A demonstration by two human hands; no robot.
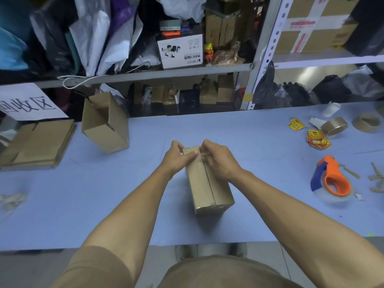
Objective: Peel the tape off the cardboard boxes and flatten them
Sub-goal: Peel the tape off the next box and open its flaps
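Flattened stack [37,142]: lying at left edge of frame on the blue table [104,204], under a white sign.
Open box [105,121]: upright but tilted, left of centre, flaps up, tape apparently gone, not yet flattened.
Left hand [176,157]: centre of frame, fingers curled on the far top edge of the box, thumb pressing the lid; apparently bracing it.
Sealed box [207,183]: centre of frame, standing on the table, flaps closed along the middle seam.
Tape [202,156]: clear strip over the seam, far end lifted.
Right hand [218,159]: just right of seam, fingertips pinching the lifted tape end.
Dispenser [332,179]: right of frame, orange and blue, well apart from the box.
Risk: thin tape likely snapping or shredding under a sharp upward pull, leaving bits on the seam; cardboard face tearing; box sliding if bracing slackens.
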